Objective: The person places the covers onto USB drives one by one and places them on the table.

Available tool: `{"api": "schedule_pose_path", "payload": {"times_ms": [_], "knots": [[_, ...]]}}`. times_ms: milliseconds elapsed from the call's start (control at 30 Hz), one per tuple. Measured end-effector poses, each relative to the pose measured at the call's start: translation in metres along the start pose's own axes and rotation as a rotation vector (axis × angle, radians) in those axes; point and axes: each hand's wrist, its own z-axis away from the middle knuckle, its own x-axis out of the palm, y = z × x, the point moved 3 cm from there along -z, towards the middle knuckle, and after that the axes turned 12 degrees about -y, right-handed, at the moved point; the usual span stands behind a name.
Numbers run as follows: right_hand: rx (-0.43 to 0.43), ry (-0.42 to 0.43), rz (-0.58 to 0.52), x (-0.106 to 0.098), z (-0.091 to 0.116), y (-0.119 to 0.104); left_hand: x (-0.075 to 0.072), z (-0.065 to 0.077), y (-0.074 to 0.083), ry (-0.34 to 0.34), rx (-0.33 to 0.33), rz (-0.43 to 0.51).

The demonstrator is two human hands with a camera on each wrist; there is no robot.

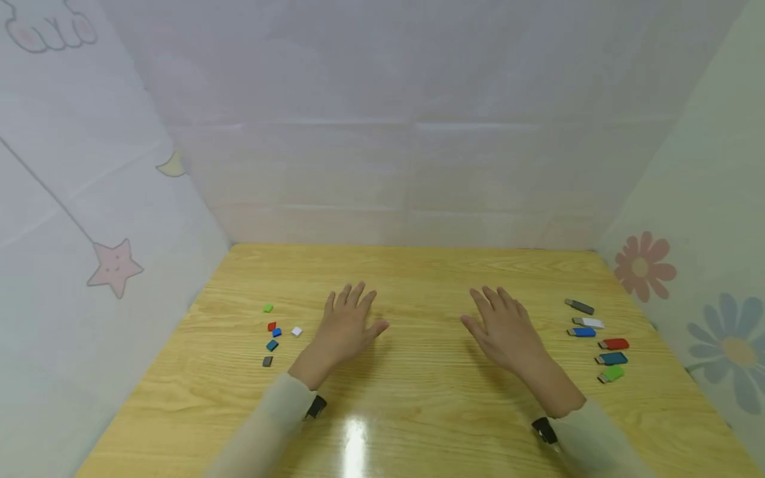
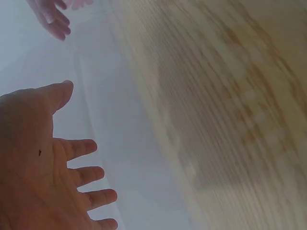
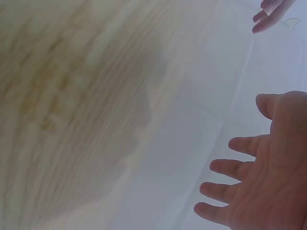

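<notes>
My left hand (image 1: 343,328) hovers palm down over the wooden table with its fingers spread, holding nothing. To its left lie several small cap-like pieces: a green piece (image 1: 268,308), a red piece (image 1: 271,326), a blue piece (image 1: 277,332), a white piece (image 1: 297,332), a teal piece (image 1: 272,346) and a grey piece (image 1: 267,362). Over the right half, my right hand (image 1: 507,332) is held out the same way, also bare. Beyond it is a column of USB flash drives: grey drive (image 1: 580,307), white drive (image 1: 588,322), blue drive (image 1: 582,332), red drive (image 1: 613,344), teal drive (image 1: 612,358), green drive (image 1: 611,374).
The table (image 1: 418,398) has a pale wood grain and reflects a bright light near the front. A plain sheet (image 1: 382,166) rises along its back edge. Printed sheets with a star (image 1: 115,267) and flowers (image 1: 645,267) stand at the sides.
</notes>
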Motion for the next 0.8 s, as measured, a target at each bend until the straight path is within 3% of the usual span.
{"api": "schedule_pose_path", "payload": {"times_ms": [600, 800], "knots": [[-0.003, 0.032, -0.017, -0.004, 0.008, 0.016, 0.003, 0.02, -0.04, -0.027, -0.094, 0.036], [0.032, 0.024, -0.032, -0.006, 0.016, 0.027, 0.002, 0.023, -0.046, -0.026, -0.093, 0.03]]}}
